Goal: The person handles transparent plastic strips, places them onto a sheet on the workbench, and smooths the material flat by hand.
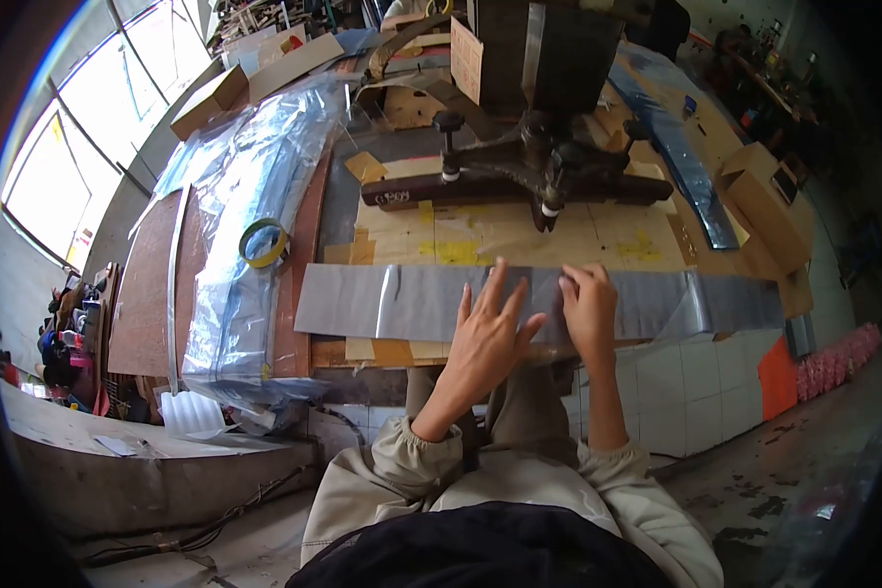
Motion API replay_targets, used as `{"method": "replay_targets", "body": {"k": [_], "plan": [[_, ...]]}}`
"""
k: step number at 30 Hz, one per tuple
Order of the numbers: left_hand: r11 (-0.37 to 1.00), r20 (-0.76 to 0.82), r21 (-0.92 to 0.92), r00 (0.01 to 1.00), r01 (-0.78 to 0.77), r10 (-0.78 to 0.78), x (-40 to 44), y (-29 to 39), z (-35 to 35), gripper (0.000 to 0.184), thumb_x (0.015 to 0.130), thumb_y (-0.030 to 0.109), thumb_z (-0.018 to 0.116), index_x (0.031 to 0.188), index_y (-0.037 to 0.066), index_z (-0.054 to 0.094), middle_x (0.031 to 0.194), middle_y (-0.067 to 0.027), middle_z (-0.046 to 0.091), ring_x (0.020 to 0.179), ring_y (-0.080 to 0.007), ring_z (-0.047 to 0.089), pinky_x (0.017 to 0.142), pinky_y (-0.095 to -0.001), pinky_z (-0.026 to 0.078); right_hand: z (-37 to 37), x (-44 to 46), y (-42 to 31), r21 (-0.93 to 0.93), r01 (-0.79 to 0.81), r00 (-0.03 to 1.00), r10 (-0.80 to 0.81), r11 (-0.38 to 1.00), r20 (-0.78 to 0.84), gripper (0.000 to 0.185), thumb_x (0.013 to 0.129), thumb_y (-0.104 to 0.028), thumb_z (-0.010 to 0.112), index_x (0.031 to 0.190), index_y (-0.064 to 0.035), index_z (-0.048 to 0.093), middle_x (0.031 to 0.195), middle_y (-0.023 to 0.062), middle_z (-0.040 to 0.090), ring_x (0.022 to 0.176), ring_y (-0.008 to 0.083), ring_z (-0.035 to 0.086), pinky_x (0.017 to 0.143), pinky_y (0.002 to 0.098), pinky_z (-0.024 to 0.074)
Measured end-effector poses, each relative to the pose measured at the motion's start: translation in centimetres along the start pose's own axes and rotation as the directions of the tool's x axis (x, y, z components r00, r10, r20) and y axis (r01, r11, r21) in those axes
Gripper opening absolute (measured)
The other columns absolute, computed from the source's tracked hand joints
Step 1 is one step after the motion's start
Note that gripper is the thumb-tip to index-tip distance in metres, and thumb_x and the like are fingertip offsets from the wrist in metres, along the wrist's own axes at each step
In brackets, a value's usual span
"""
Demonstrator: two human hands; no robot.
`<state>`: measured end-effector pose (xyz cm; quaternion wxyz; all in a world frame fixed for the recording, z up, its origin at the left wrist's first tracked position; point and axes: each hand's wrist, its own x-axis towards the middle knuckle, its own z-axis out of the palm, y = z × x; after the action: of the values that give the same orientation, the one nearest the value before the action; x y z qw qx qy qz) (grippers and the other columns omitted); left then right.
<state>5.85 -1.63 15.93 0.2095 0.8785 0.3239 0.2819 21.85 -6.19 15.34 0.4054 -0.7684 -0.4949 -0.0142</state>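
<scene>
A long grey plastic strip [348, 299] lies crosswise along the near edge of the worktable, with shiny bands across it. My left hand [485, 328] rests on the middle of the strip, palm down, fingers spread and holding nothing. To its right, my right hand [590, 306] has its thumb and index finger pinched together over the strip. What is between those fingertips is too small to make out. Loose clear film [661, 328] shows at the strip's near edge, right of my right hand. Just beyond lies a pale board with yellow tape [456, 253].
A dark metal clamp frame [539, 162] stands across the board. At left, a yellow tape roll [264, 243] sits on plastic-wrapped blue sheets [230, 294]. Another wrapped blue strip [671, 147] and a cardboard box [764, 206] lie at right.
</scene>
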Motion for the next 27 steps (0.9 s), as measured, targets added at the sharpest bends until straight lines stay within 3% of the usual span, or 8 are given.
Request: {"method": "replay_targets", "body": {"k": [1,4,7,10,13,17,23,27], "plan": [[0.999,0.12,0.043,0.993,-0.006,0.001,-0.6,-0.1,0.1,0.052,0.096,0.038,0.055,0.138,0.009,0.047,0.151,-0.0233,0.032,0.137,-0.044,0.033,0.11,-0.0621,0.024,0.5,0.4,0.3,-0.011,-0.003,1.0,0.003,1.0,0.0,0.019,0.083,0.0,0.063,0.102,0.0031,0.068,0.097,0.0212,0.064,0.087,0.0377,0.063,0.079,0.0424,0.0496],[0.999,0.235,0.02,0.971,-0.041,0.035,0.1,-1.0,0.1,0.061,0.097,0.051,0.044,0.144,0.013,0.04,0.151,-0.0218,0.033,0.141,-0.0436,0.026,0.11,-0.067,0.014,1.3,2.4,0.8,-0.034,0.007,0.999,-0.009,0.999,-0.042,0.018,0.082,0.001,0.064,0.099,0.0031,0.069,0.097,0.022,0.063,0.089,0.0384,0.063,0.081,0.0432,0.0491],[0.988,0.172,0.072,0.978,-0.134,0.12,0.6,-1.0,-0.7,0.065,0.097,0.056,0.041,0.139,0.007,0.045,0.145,-0.0251,0.039,0.139,-0.0443,0.03,0.106,-0.0717,0.018,1.3,3.7,0.9,-0.026,-0.058,0.992,0.054,0.998,-0.116,0.017,0.08,0.001,0.064,0.096,0.0025,0.07,0.093,0.0214,0.063,0.088,0.0388,0.062,0.082,0.0428,0.0492],[0.984,0.21,0.064,0.966,-0.166,0.149,1.8,-1.2,-0.8,0.06,0.098,0.052,0.041,0.14,0.01,0.045,0.146,-0.0228,0.039,0.139,-0.0439,0.031,0.106,-0.0725,0.018,2.7,4.5,1.9,-0.043,-0.034,0.99,0.028,0.999,-0.141,0.017,0.079,0.002,0.063,0.093,0.0017,0.072,0.089,0.0228,0.065,0.088,0.0389,0.062,0.082,0.0435,0.0489],[0.99,0.267,0.101,0.961,-0.101,0.071,3.4,-2.4,-0.6,0.049,0.099,0.044,0.04,0.139,0.017,0.046,0.147,-0.0156,0.041,0.14,-0.0373,0.032,0.109,-0.0691,0.018,4.5,5.2,2.7,0.004,-0.083,0.98,0.083,0.997,-0.18,0.018,0.078,0.001,0.061,0.091,0.0006,0.073,0.086,0.0244,0.066,0.088,0.0397,0.063,0.082,0.0441,0.049],[0.98,0.169,0.2,0.985,-0.024,-0.011,4.4,-3.7,0.0,0.04,0.1,0.037,0.037,0.128,0.013,0.053,0.145,-0.0124,0.046,0.136,-0.0272,0.041,0.108,-0.0686,0.02,5.9,5.1,2.2,-0.002,-0.149,0.954,0.143,0.989,-0.264,0.02,0.079,0.001,0.057,0.091,0.0023,0.073,0.085,0.0255,0.067,0.086,0.0411,0.063,0.083,0.0444,0.0491],[0.978,0.158,0.21,0.987,-0.018,-0.015,5.6,-4.5,0.4,0.041,0.099,0.037,0.038,0.124,0.008,0.052,0.144,-0.0152,0.046,0.136,-0.0283,0.041,0.109,-0.0662,0.021,6.1,5.2,1.6,0.002,-0.172,0.952,0.166,0.985,-0.257,0.022,0.08,0.0,0.056,0.094,0.0015,0.073,0.086,0.0273,0.066,0.087,0.0426,0.063,0.083,0.0453,0.0489],[0.972,0.185,0.226,0.982,-0.061,0.019,5.9,-4.7,-0.4,0.042,0.098,0.038,0.039,0.125,0.007,0.05,0.141,-0.0158,0.049,0.132,-0.0294,0.046,0.109,-0.0642,0.023,5.1,5.1,1.4,-0.013,-0.179,0.975,0.176,0.984,-0.136,0.025,0.081,-0.001,0.054,0.097,-0.0004,0.074,0.086,0.026,0.067,0.085,0.0411,0.064,0.082,0.0454,0.0492]]}}
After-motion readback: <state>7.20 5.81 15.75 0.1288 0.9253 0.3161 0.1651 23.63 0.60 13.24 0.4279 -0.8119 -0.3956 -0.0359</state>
